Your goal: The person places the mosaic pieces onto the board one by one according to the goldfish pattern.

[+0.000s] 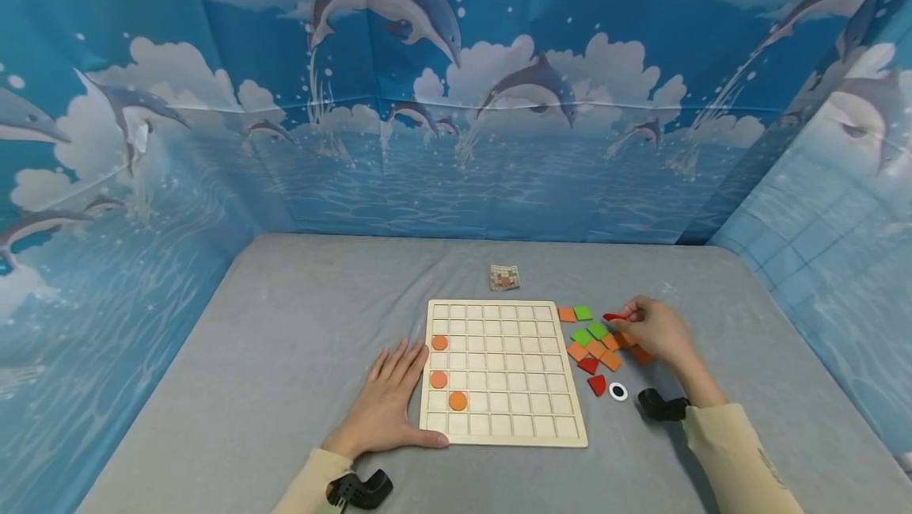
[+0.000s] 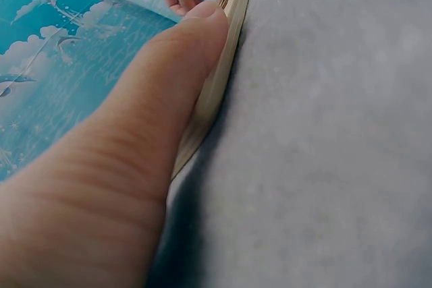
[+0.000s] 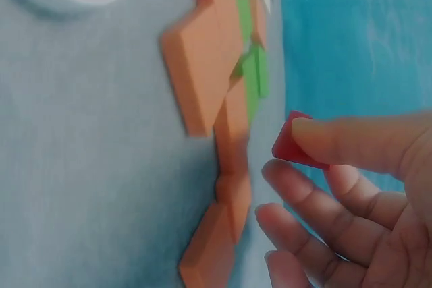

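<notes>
A wooden grid board lies flat on the table, with three orange discs in cells towards its left side. My left hand rests along the board's left edge, fingers straight, and its thumb presses on the front edge near the corner. To the right of the board, my right hand pinches a small red tile between thumb and fingers. It holds the tile over the far side of a loose heap of orange tiles and green tiles.
Near the heap's front lie a red quarter-round piece and a white ring-shaped piece with a black centre. A small patterned card sits behind the board. Dolphin-print cloth encloses the grey-covered table at the back and sides.
</notes>
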The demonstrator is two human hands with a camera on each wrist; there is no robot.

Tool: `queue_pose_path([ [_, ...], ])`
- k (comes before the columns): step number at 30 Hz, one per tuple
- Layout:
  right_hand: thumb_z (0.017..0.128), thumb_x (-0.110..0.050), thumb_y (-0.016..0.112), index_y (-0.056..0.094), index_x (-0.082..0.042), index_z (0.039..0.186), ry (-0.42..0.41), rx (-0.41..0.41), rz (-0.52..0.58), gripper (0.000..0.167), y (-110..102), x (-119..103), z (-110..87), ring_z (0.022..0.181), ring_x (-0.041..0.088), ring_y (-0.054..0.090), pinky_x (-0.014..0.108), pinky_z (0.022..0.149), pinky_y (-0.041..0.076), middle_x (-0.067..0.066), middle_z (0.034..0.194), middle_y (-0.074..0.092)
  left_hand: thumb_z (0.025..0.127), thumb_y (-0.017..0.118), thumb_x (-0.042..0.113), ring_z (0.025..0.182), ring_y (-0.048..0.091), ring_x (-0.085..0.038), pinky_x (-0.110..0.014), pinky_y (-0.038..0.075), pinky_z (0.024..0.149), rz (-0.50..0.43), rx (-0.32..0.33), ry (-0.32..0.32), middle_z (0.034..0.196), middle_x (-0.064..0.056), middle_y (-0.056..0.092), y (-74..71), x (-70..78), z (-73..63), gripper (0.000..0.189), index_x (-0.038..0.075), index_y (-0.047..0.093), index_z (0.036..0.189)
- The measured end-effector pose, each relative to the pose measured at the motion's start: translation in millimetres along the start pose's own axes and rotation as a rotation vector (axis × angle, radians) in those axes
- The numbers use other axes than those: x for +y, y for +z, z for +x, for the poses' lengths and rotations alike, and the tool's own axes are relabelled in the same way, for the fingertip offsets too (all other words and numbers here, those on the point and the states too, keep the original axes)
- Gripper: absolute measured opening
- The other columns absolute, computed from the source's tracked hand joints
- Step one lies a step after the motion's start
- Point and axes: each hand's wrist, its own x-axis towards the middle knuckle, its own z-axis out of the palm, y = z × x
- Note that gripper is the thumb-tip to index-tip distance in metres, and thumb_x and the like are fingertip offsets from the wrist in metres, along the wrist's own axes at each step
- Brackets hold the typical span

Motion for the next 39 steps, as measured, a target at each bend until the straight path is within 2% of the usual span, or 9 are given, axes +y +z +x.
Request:
queue_pose_path([
  [5, 0.083, -0.020, 0.072, 0.056, -0.003, 0.087, -0.012, 0.012, 0.022, 0.024, 1, -8, -4.3, 0.060, 0.022, 0.049, 0.033, 0.049, 0.041, 0.008, 0.075, 0.056, 0.061, 0.048, 0.090, 0.143, 0.004, -0.026, -0.047, 0.002, 0.112, -0.001, -0.002, -0.001, 0.157, -0.008, 0.015, 1.3, 0.5, 0.7, 0.129, 0.006, 0.014, 0.153],
  [9, 0.084, -0.022, 0.072, 0.057, -0.005, 0.088, -0.069, 0.005, 0.062, 0.024, 5, -16, -5.9, 0.056, 0.021, 0.050, 0.036, 0.045, 0.042, 0.007, 0.075, 0.058, 0.061, 0.049, 0.090, 0.143, 0.005, -0.027, -0.048, 0.003, 0.112, 0.002, 0.007, -0.002, 0.157, -0.008, 0.016, 2.5, 0.8, 1.4, 0.129, 0.006, 0.015, 0.153],
  [14, 0.087, -0.024, 0.070, 0.058, -0.005, 0.093, -0.169, -0.023, 0.095, 0.023, 11, -30, -7.6, 0.063, 0.020, 0.054, 0.035, 0.050, 0.045, 0.007, 0.081, 0.061, 0.062, 0.049, 0.089, 0.143, 0.004, -0.028, -0.049, 0.003, 0.112, -0.007, 0.006, 0.002, 0.157, -0.008, 0.014, 1.9, 2.2, 2.4, 0.128, 0.006, 0.013, 0.153],
  [18, 0.088, -0.023, 0.069, 0.060, -0.005, 0.095, -0.248, -0.039, 0.120, 0.021, 20, -40, -8.9, 0.068, 0.020, 0.055, 0.032, 0.052, 0.044, 0.006, 0.083, 0.061, 0.062, 0.049, 0.090, 0.143, 0.002, -0.026, -0.048, 0.001, 0.112, -0.015, -0.012, -0.006, 0.157, -0.008, 0.013, 1.4, 3.3, 2.1, 0.128, 0.007, 0.012, 0.153],
  [24, 0.088, -0.020, 0.070, 0.062, -0.007, 0.093, -0.319, -0.093, 0.221, 0.016, 40, -59, -10.8, 0.058, 0.019, 0.052, 0.030, 0.048, 0.041, 0.003, 0.079, 0.059, 0.062, 0.050, 0.089, 0.143, 0.002, -0.025, -0.046, 0.000, 0.113, -0.026, -0.018, -0.009, 0.157, -0.007, 0.012, -0.7, 1.8, 0.5, 0.128, 0.008, 0.011, 0.153],
  [28, 0.087, -0.017, 0.070, 0.063, -0.006, 0.093, -0.367, -0.123, 0.249, 0.014, 53, -70, -12.0, 0.057, 0.020, 0.052, 0.030, 0.047, 0.040, 0.003, 0.078, 0.059, 0.062, 0.050, 0.089, 0.143, 0.002, -0.025, -0.046, 0.000, 0.113, -0.024, -0.018, -0.009, 0.157, -0.007, 0.012, -0.3, 1.2, 0.8, 0.127, 0.009, 0.011, 0.153],
  [33, 0.087, -0.014, 0.070, 0.064, -0.008, 0.092, -0.392, -0.178, 0.256, 0.010, 68, -84, -11.7, 0.058, 0.019, 0.054, 0.029, 0.048, 0.041, 0.001, 0.077, 0.061, 0.062, 0.050, 0.089, 0.143, 0.000, -0.024, -0.045, -0.001, 0.113, -0.028, -0.030, -0.016, 0.157, -0.007, 0.012, 0.0, 2.1, 0.4, 0.128, 0.008, 0.011, 0.153],
  [39, 0.086, -0.016, 0.071, 0.065, -0.011, 0.089, -0.406, -0.216, 0.223, 0.009, 83, -103, -11.8, 0.058, 0.016, 0.052, 0.029, 0.049, 0.037, -0.003, 0.074, 0.060, 0.061, 0.050, 0.090, 0.143, 0.000, -0.023, -0.044, -0.001, 0.113, -0.021, -0.029, -0.024, 0.158, -0.006, 0.012, 0.4, 2.2, 0.0, 0.129, 0.008, 0.011, 0.153],
])
